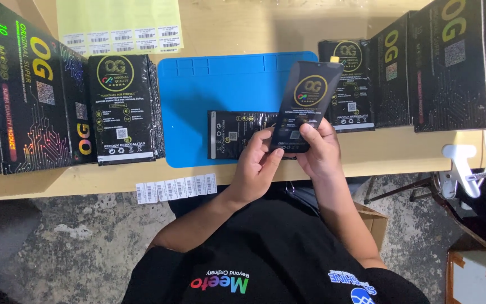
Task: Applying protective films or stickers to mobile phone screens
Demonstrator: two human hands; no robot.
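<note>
Fingers of both hands, left hand (257, 163) and right hand (319, 149), grip black pouch (307, 101), its lower edge seemingly hidden

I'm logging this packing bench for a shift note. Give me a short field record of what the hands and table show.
left hand: touches the lower edge of the black pouch
right hand: holds the same pouch, thumb on its front
under the hands: another black pouch flat on the blue mat
table edge: strip of barcode labels
left side: stack of black pouches

Box stacks (23, 90) cut by edges
</note>
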